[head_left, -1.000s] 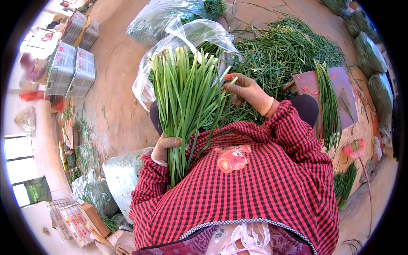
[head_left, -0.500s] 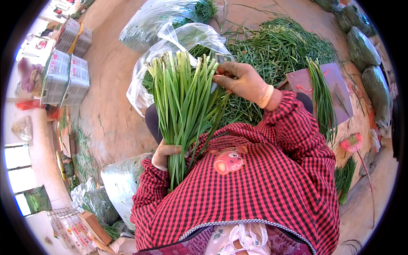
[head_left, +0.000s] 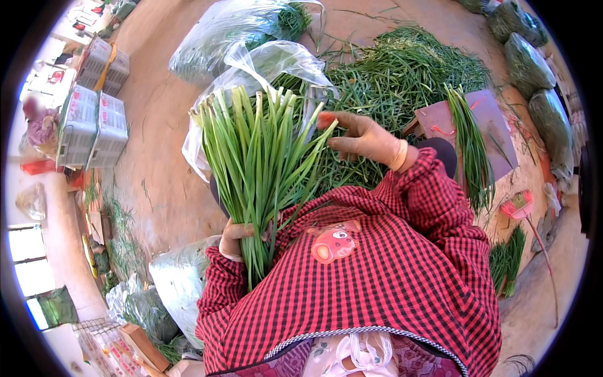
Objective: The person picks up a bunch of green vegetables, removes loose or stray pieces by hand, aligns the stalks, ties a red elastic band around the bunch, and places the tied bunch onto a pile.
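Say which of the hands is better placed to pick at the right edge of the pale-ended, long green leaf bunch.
Probably the right hand: it is at that edge, while the left hand grips the bunch lower down.

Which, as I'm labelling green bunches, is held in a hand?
The large bunch in the left hand; one smaller bunch lies over the purplish board, another near the broom.

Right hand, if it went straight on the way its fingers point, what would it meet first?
Probably the bunch of green stalks in the left hand: the right hand points leftward at it, with one outlying stalk nearest. Depth is hard to judge here.
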`<state>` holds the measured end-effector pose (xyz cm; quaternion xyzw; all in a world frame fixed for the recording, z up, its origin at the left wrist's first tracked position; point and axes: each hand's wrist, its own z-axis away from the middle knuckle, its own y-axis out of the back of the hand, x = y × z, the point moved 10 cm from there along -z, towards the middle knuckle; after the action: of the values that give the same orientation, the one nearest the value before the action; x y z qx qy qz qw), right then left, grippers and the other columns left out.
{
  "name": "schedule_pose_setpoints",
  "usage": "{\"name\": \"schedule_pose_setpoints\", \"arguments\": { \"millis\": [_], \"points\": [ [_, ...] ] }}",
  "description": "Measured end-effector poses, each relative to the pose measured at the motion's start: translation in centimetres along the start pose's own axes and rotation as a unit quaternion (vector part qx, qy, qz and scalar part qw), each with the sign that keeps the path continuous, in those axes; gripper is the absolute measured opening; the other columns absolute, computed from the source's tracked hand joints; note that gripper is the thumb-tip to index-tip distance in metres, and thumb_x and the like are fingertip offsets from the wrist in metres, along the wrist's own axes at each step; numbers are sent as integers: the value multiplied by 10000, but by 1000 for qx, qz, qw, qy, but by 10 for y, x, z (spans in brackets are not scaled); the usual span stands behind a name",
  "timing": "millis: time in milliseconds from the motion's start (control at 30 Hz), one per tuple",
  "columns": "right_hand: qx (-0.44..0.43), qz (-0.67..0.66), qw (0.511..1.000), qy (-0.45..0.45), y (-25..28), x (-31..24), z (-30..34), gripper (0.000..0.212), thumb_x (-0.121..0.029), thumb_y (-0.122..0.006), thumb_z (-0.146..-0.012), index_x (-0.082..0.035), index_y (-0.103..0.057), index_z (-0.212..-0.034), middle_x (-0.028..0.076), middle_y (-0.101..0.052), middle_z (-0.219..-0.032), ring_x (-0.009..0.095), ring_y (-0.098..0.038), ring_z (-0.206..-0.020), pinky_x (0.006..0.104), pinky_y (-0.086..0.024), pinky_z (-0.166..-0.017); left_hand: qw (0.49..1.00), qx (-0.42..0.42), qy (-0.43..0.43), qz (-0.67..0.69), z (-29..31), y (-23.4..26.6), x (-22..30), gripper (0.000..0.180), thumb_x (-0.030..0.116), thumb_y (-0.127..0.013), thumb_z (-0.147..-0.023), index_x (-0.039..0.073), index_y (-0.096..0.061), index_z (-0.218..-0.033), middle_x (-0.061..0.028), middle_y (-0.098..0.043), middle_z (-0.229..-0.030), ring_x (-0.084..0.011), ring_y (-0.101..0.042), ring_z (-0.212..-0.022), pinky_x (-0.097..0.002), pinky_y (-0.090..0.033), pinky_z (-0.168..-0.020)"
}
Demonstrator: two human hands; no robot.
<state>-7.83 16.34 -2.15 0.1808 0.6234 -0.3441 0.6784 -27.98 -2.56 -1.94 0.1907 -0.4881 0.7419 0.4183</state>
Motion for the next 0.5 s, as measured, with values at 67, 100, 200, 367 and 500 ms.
{"name": "schedule_pose_setpoints", "arguments": {
  "millis": [67,100,200,367,500],
  "points": [
    [-3,-47,999,14,-5,2,-6,358,-178,-641,-963,-49,-603,-1295,3,-659,-910,70,-604,-665,223,-490,-570,1000,-3,4,-12,-2,3,-2,686,195,-736,-639,-55,-556,-1252,-200,-668,-1060,-194,-602,-650,-276,-519,-586],
    [2,-33,999,18,-4,-1,-7,281,-171,-620,-977,-45,-650,-1227,1,-661,-833,63,-597,-658,222,-486,-566,1000,4,7,-18,0,5,-2,688,195,-738,-637,-55,-556,-1252,-199,-669,-1057,-195,-601,-649,-278,-517,-585],
    [31,31,999,15,6,-14,-5,243,-210,-565,-1034,-40,-693,-1153,-26,-635,-727,46,-552,-616,216,-471,-572,999,11,1,-33,5,11,0,688,188,-742,-637,-60,-554,-1250,-195,-672,-1045,-197,-597,-649,-288,-508,-583],
    [190,381,904,48,77,1,-7,734,-359,-731,-924,-19,-415,-1492,169,-559,-1393,222,-531,-1293,391,-406,-1099,993,37,-49,-99,-5,4,23,641,156,-731,-669,-50,-565,-1253,-171,-685,-1026,-195,-625,-702,-293,-530,-624],
    [-22,17,996,90,-9,-5,-16,958,-410,-745,-899,-55,-179,-1586,177,-367,-1554,272,-401,-1408,424,-320,-1165,953,92,-154,-242,-35,-37,74,597,40,-710,-720,-39,-563,-1293,-148,-695,-1132,-215,-689,-947,-333,-554,-857]
  ]
}}
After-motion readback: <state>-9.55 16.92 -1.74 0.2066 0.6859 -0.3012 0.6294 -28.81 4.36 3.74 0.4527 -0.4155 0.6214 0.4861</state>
